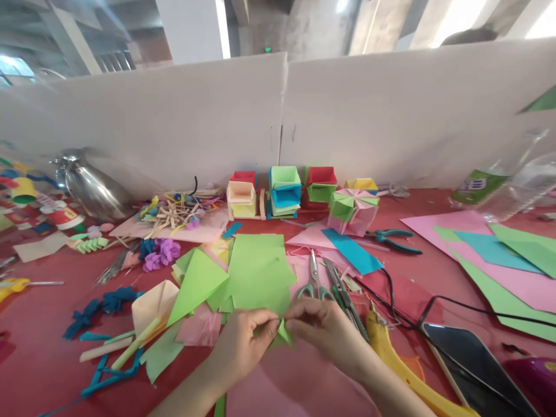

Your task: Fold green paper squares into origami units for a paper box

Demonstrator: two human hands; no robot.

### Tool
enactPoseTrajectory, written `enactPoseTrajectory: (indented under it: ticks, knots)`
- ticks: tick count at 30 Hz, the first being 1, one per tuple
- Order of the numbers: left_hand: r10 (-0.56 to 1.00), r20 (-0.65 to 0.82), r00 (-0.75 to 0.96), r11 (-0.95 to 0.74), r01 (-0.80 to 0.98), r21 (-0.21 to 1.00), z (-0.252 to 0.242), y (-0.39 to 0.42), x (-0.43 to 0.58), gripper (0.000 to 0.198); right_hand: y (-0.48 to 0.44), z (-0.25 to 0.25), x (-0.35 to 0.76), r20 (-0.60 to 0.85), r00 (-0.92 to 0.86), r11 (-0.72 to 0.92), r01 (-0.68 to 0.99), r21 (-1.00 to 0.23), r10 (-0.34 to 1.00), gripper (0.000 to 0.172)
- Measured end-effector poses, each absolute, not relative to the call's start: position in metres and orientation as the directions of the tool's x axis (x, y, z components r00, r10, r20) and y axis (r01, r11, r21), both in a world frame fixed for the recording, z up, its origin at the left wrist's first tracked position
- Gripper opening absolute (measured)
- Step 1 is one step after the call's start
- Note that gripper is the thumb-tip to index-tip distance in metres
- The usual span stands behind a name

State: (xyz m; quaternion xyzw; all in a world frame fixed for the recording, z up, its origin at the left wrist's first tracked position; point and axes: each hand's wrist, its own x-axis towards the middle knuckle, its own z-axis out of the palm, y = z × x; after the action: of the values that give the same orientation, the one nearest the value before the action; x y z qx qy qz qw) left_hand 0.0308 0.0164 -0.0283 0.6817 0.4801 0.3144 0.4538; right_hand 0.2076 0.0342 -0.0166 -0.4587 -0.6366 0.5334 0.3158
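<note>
A small folded piece of green paper [284,333] is pinched between my two hands above a pink sheet [299,382]. My left hand [247,336] grips its left side with thumb and forefinger. On its right side, my right hand [324,327] closes thumb and fingertips. Behind my hands lies a larger green sheet [260,272], with a pointed green piece [200,284] to its left. Scissors [314,278] rest just beyond my right hand, and a utility knife [345,295] lies beside them.
A yellow glue gun [399,370] and a phone [473,365] lie at the right, with a black cable. Folded paper boxes [284,194] stand at the back by the white partition [369,116]. Pliers [395,238], coloured sheets [521,272] and a metal jug [93,185] are farther out.
</note>
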Motion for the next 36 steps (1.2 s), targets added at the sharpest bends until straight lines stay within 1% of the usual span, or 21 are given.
enactPoseTrajectory:
  ticks: [2, 4, 7, 11, 15, 17, 20, 23, 25, 28, 32, 36]
  knots:
    - [0.93, -0.046, 0.366, -0.108, 0.389, 0.915, -0.03, 0.017, 0.031, 0.034, 0.034, -0.016, 0.208, -0.116, -0.383, 0.004, 0.3, -0.954, 0.916, 0.009]
    - [0.921, -0.076, 0.382, -0.08, 0.375, 0.923, -0.032, 0.016, 0.031, 0.037, 0.033, -0.016, 0.207, -0.111, -0.368, 0.021, 0.337, -0.941, 0.923, 0.007]
    - [0.918, -0.083, 0.387, -0.054, 0.33, 0.942, -0.031, 0.015, 0.03, 0.042, 0.031, -0.014, 0.205, -0.102, -0.355, 0.022, 0.329, -0.944, 0.929, 0.006]
    - [0.897, -0.114, 0.426, 0.008, 0.243, 0.97, -0.029, 0.015, 0.028, 0.035, 0.031, -0.011, 0.206, -0.133, -0.377, -0.047, 0.231, -0.972, 0.917, 0.014]
    - [0.932, -0.119, 0.341, 0.085, 0.113, 0.99, -0.029, 0.02, 0.027, 0.035, 0.032, -0.01, 0.211, -0.14, -0.427, -0.118, 0.077, -0.99, 0.893, 0.024]
    - [0.946, -0.116, 0.301, 0.111, 0.036, 0.993, -0.029, 0.022, 0.027, 0.034, 0.032, -0.01, 0.211, -0.136, -0.422, -0.118, 0.068, -0.991, 0.897, 0.026]
    - [0.95, -0.116, 0.291, 0.131, -0.032, 0.991, -0.027, 0.022, 0.028, 0.032, 0.03, -0.008, 0.209, -0.116, -0.389, -0.052, 0.17, -0.984, 0.914, 0.02]
    - [0.945, -0.098, 0.313, 0.126, -0.071, 0.989, -0.027, 0.021, 0.029, 0.03, 0.028, -0.003, 0.205, -0.088, -0.327, 0.018, 0.308, -0.951, 0.941, 0.012]
    - [0.942, -0.091, 0.322, 0.124, -0.082, 0.989, -0.029, 0.02, 0.03, 0.027, 0.027, -0.001, 0.203, -0.053, -0.309, 0.064, 0.358, -0.932, 0.949, 0.009]
    - [0.956, -0.085, 0.28, 0.108, -0.066, 0.992, -0.032, 0.019, 0.032, 0.025, 0.026, -0.001, 0.202, -0.011, -0.315, 0.108, 0.357, -0.928, 0.949, 0.009]
    - [0.967, -0.091, 0.24, 0.116, -0.094, 0.989, -0.032, 0.019, 0.034, 0.026, 0.026, -0.002, 0.201, -0.026, -0.327, 0.095, 0.348, -0.933, 0.945, 0.012]
    - [0.966, -0.071, 0.248, 0.087, -0.055, 0.995, -0.03, 0.02, 0.031, 0.025, 0.024, 0.0, 0.202, 0.063, -0.296, 0.189, 0.42, -0.888, 0.953, 0.011]
